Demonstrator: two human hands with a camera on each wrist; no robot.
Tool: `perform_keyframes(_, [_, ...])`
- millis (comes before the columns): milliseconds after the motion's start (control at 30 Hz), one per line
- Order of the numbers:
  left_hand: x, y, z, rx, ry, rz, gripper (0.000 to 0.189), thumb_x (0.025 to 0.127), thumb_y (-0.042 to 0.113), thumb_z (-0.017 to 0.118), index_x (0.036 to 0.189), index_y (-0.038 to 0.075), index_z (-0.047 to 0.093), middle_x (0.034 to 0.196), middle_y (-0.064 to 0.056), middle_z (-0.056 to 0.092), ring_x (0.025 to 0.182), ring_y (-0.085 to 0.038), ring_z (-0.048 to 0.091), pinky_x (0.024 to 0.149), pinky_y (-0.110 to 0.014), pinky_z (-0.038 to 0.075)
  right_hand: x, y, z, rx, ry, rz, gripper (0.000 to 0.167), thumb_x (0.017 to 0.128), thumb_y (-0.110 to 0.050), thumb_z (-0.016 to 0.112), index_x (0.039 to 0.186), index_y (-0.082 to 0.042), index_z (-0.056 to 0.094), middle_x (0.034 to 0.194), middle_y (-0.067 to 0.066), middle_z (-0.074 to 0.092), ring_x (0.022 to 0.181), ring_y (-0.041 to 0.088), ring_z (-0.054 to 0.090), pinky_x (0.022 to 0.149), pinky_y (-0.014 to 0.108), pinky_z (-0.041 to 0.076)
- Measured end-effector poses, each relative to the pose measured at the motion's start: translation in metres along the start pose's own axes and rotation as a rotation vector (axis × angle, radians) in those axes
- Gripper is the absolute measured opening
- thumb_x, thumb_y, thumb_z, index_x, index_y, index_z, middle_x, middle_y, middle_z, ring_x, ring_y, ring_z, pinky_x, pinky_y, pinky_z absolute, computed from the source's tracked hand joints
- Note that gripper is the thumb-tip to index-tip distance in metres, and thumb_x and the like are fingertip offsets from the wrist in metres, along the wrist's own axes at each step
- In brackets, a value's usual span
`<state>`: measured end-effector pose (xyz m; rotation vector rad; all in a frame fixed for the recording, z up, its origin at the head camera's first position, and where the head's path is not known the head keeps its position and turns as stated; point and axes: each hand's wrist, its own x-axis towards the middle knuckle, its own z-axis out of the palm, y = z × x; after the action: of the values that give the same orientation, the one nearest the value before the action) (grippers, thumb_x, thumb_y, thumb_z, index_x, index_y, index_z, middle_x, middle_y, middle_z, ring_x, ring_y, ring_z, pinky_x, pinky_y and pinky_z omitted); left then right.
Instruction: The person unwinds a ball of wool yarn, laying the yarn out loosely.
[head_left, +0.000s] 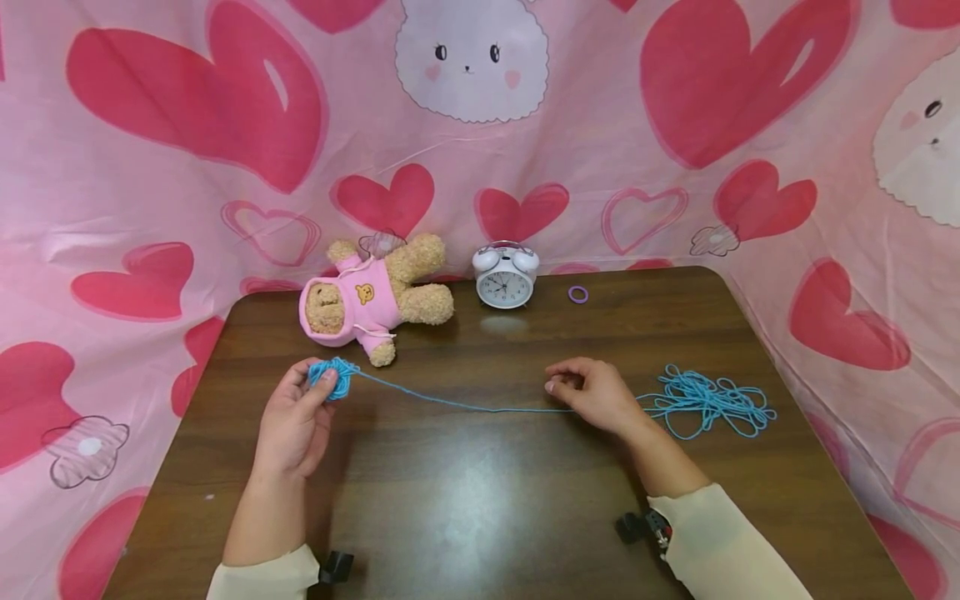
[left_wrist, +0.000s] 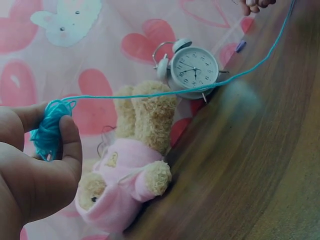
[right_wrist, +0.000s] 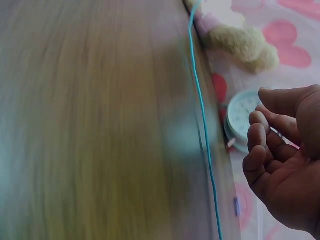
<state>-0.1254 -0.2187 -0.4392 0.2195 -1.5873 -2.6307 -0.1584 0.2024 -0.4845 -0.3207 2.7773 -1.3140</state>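
Note:
My left hand (head_left: 288,429) pinches a small wound bundle of blue yarn (head_left: 342,377) between thumb and fingers, held up over the left part of the table. From the bundle a single strand (head_left: 450,403) runs right, past my right hand (head_left: 596,398), to a loose tangled pile of the same yarn (head_left: 708,402). In the right wrist view the strand (right_wrist: 202,115) passes apart from the right hand (right_wrist: 285,165), whose fingers are loosely curled with nothing between them. The left wrist view shows the wound yarn (left_wrist: 50,127) gripped, its strand stretching away to the upper right.
A teddy bear in a pink hoodie (head_left: 375,292) lies at the back left of the brown table (head_left: 465,500). Beside it stands a white alarm clock (head_left: 506,279), with a purple ring (head_left: 577,294) to its right. A pink heart-print cloth (head_left: 585,125) hangs behind.

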Motion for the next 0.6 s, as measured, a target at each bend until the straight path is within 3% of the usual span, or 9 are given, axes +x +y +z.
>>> perform_keyframes(600, [-0.002, 0.002, 0.003, 0.041, -0.026, 0.022, 0.014, 0.103, 0.003, 0.062, 0.114, 0.007, 0.053, 0.098, 0.0, 0.068, 0.086, -0.009, 0.065, 0.076, -0.019, 0.054, 0.021, -0.035, 0.061, 0.012, -0.204, -0.143, 0.025, 0.088, -0.018, 0.082, 0.11, -0.006, 0.077, 0.092, -0.003, 0.07, 0.074, 0.004, 0.058, 0.067, 0.023, 0.05])
